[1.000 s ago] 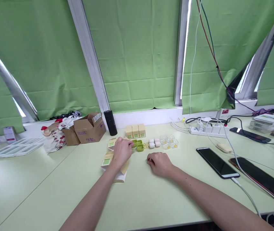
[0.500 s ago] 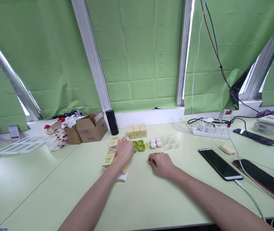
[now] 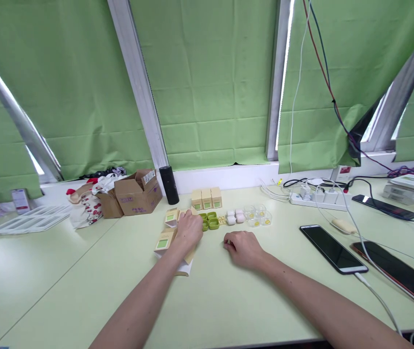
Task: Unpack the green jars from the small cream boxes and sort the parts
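Observation:
My left hand (image 3: pixel 190 229) is at the middle of the table with its fingers curled down over pale, flat-folded cartons (image 3: pixel 166 238) that carry green labels. The back of the hand hides what its fingertips hold. Just right of it stands a cluster of small green square cups (image 3: pixel 213 222). Farther right are small yellow pieces (image 3: pixel 222 219), white and pinkish blocks (image 3: pixel 236 216) and clear cups (image 3: pixel 258 215) with yellow spots inside. My right hand (image 3: pixel 244 248) rests on the table in front of these, its fingers curled in and nothing visible in them.
Three upright cream cartons (image 3: pixel 206 198) stand behind the cups. At the back left are an open cardboard box (image 3: pixel 139 194), a black cylinder (image 3: pixel 169 185) and a printed cloth bag (image 3: pixel 85 206). Phones (image 3: pixel 332 247), charging cables and a white power strip (image 3: pixel 319 199) lie on the right.
Almost nothing differs. My left hand has shifted very slightly over the folded cartons, and the right hand stays in place.

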`<state>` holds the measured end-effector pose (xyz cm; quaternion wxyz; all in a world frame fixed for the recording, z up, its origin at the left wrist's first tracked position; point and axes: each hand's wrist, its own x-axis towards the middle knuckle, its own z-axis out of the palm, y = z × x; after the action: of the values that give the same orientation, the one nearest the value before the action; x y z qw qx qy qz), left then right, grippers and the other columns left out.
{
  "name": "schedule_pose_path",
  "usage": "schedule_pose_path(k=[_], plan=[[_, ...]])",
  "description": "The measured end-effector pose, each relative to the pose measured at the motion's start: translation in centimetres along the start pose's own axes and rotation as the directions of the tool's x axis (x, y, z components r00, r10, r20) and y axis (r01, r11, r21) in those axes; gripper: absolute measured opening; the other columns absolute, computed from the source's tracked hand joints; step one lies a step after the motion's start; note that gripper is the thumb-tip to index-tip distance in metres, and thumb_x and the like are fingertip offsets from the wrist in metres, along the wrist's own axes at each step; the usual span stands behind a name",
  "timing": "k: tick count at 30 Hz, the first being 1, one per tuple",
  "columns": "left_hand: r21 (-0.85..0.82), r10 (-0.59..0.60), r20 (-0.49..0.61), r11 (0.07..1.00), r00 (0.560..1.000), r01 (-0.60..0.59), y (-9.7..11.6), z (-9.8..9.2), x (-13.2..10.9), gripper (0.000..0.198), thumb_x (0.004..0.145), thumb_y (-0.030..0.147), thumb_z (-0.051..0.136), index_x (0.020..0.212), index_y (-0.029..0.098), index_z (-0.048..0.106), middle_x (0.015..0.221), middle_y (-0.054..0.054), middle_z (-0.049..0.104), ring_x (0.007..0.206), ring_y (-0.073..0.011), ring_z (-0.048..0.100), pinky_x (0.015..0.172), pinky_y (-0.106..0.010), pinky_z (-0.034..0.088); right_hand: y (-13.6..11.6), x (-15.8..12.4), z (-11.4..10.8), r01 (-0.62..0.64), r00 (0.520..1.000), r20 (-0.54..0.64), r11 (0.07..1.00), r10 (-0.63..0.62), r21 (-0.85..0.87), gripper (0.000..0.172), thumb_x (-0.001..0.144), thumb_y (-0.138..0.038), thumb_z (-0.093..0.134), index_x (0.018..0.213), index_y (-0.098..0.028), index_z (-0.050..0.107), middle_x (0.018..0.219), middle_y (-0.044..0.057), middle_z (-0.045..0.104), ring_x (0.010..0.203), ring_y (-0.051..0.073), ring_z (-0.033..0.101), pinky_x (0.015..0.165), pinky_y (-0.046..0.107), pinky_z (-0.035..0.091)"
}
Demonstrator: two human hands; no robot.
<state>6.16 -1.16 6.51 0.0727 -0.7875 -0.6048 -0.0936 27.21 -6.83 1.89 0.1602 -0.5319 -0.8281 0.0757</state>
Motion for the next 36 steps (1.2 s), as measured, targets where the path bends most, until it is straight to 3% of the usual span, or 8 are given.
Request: schedule_pose_path(k=[6, 13, 26, 36], plan=[[0.022, 0.0, 0.006, 1.0, 1.0, 0.0, 0.0, 0.1, 0.0, 0.024, 0.076, 0.002, 0.057, 0.064, 0.017, 0.069, 0.073, -0.02, 0.068, 0.102, -0.0363, 0.057, 0.088, -0.043, 0.033, 0.2, -0.1, 0.3, 0.02, 1.0, -0.017, 1.0, -0.02, 0.0, 0.019, 0.096, -0.02, 0.053, 0.105, -0.024, 0.07, 0.104, 0.003, 0.078, 0.089, 0.02, 0.07, 0.068, 0.029, 0.031], [0.01, -0.004, -0.005, 1.0, 1.0, 0.004, -0.1, 0.2, 0.1, 0.024, 0.076, 0.002, 0.058, 0.062, 0.018, 0.069, 0.071, -0.02, 0.066, 0.103, -0.0363, 0.056, 0.09, -0.044, 0.032, -0.5, 1.2, 0.6, -0.018, 1.0, 0.012, 0.994, 0.019, -0.105, 0.036, 0.1, -0.033, 0.053, 0.134, -0.024, 0.055, 0.109, 0.01, 0.078, 0.094, 0.028, 0.072, 0.071, 0.032, 0.036], [0.007, 0.004, -0.026, 1.0, 1.0, -0.004, -0.3, 0.2, 0.0, 0.019, 0.078, 0.007, 0.061, 0.075, 0.017, 0.077, 0.081, -0.021, 0.071, 0.106, -0.0375, 0.057, 0.092, -0.045, 0.033, -1.0, 1.9, 0.7, -0.011, 0.999, 0.033, 0.983, 0.018, -0.181, 0.032, 0.101, -0.035, 0.045, 0.129, -0.021, 0.054, 0.105, 0.013, 0.079, 0.091, 0.031, 0.074, 0.073, 0.035, 0.039], [0.003, 0.009, -0.064, 1.0, 0.998, -0.009, -1.8, 0.1, -0.4, 0.032, 0.079, 0.003, 0.054, 0.091, 0.021, 0.078, 0.088, -0.015, 0.076, 0.106, -0.0346, 0.055, 0.087, -0.042, 0.034, -0.7, 1.7, 1.0, -0.013, 1.0, 0.02, 0.988, 0.016, -0.153, 0.037, 0.102, -0.033, 0.044, 0.137, -0.024, 0.052, 0.109, 0.011, 0.078, 0.093, 0.03, 0.073, 0.073, 0.034, 0.037]])
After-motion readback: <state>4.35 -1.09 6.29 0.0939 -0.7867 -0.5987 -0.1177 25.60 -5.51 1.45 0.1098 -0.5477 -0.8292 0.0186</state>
